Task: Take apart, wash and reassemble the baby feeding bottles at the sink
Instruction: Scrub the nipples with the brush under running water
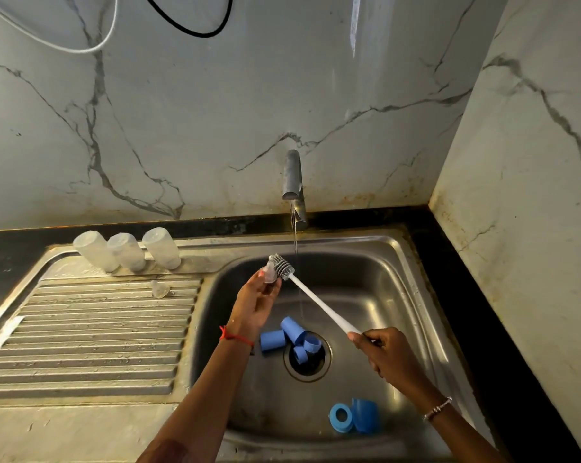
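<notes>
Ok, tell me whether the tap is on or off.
On. A thin stream of water falls from the tap spout into the sink, passing just behind the brush.

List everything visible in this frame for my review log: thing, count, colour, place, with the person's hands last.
bottles: three, clear, upside down in a row at the back of the drainboard
teat: one, clear, on the drainboard in front of the bottles
held teat: one, clear, in the left hand
brush: one, grey head on white handle, against the held teat
blue parts: about four by the drain, two more at the basin's near right; caps and rings
tap: one, steel, running
sink: one, steel
drainboard: one, steel, ribbed, left of the basin
cables: one black, one white, on the wall
left hand: holds the teat
right hand: holds the brush handle
</notes>
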